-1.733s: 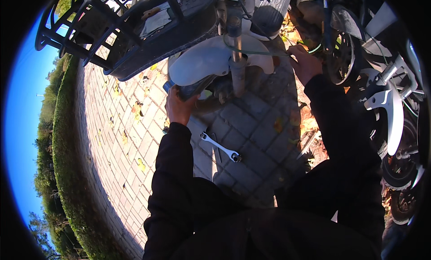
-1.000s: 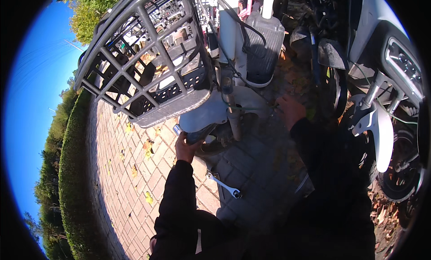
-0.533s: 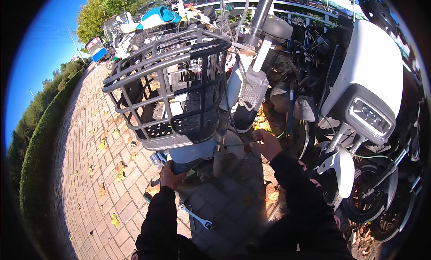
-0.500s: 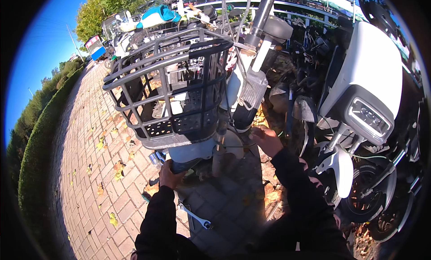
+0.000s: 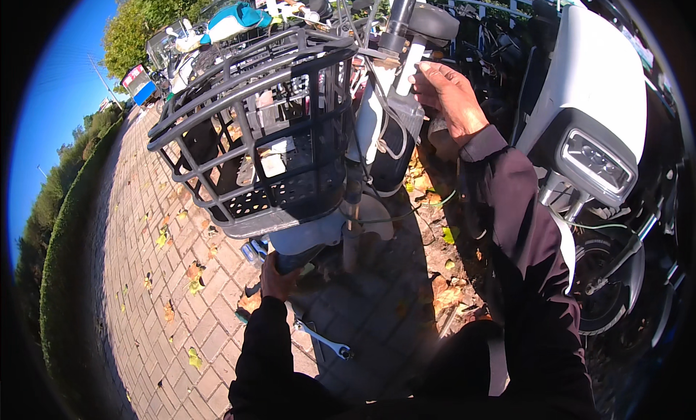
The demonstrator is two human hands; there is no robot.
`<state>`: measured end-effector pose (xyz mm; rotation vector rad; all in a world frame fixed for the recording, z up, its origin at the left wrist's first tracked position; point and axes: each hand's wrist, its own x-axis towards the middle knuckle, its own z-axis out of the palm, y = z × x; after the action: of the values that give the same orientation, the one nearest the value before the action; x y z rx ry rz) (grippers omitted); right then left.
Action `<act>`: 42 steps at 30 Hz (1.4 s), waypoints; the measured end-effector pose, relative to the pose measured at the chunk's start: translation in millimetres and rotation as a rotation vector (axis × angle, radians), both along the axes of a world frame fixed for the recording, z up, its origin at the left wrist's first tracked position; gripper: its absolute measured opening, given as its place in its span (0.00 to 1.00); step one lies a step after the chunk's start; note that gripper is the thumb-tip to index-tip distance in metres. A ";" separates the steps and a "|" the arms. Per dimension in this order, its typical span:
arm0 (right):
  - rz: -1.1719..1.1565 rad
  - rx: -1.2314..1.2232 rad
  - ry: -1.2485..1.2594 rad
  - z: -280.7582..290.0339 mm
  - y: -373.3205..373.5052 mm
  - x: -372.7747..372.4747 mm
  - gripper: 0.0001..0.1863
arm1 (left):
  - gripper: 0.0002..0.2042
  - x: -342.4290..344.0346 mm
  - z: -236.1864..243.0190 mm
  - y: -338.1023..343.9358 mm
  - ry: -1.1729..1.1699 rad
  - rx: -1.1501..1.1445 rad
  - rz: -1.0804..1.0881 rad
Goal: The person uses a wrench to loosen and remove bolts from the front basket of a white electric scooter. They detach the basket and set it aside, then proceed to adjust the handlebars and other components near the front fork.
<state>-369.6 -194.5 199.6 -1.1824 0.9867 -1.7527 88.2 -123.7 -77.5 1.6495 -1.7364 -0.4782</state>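
My left hand (image 5: 278, 277) is closed on the dark front tire (image 5: 299, 258) beneath a pale fender (image 5: 304, 234), below a black basket (image 5: 257, 202). A blue object (image 5: 252, 250) lies just beyond it. My right hand (image 5: 447, 94) is raised beside the bike's pale stem (image 5: 410, 68), fingers loosely curved and apart, with nothing visible in them. A thin green cable (image 5: 391, 217) hangs by the metal fork (image 5: 350, 253). On the shaded paving below, a silver double-ended wrench (image 5: 330, 344) lies near my left forearm.
A white scooter (image 5: 594, 79) with a headlight stands close at right, its wheel behind my arm. More parked bikes and a teal cover (image 5: 235, 21) fill the back. Brick paving (image 5: 167, 289) with fallen leaves runs along a hedge (image 5: 65, 289) at left.
My right hand has left the green cable and risen up and back to the stem. My left hand stays at the tire. The view has tilted up from the ground toward the basket.
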 end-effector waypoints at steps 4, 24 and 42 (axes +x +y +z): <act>0.056 -0.020 0.073 7.5 -13.2 0.5 0.15 | 0.37 0.3 -1.6 -1.0 0.050 0.005 -0.012; 0.195 -0.200 0.122 22.3 -47.8 6.0 0.12 | 0.38 -4.2 10.0 2.1 0.084 0.038 -0.045; 0.252 -0.185 -0.069 37.6 -66.6 -4.3 0.14 | 0.40 -4.7 10.0 2.6 0.100 0.065 -0.043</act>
<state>-373.9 -261.1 237.3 -1.2918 0.6155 -1.6951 83.5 -121.2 -67.5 1.6076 -1.7015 -0.6324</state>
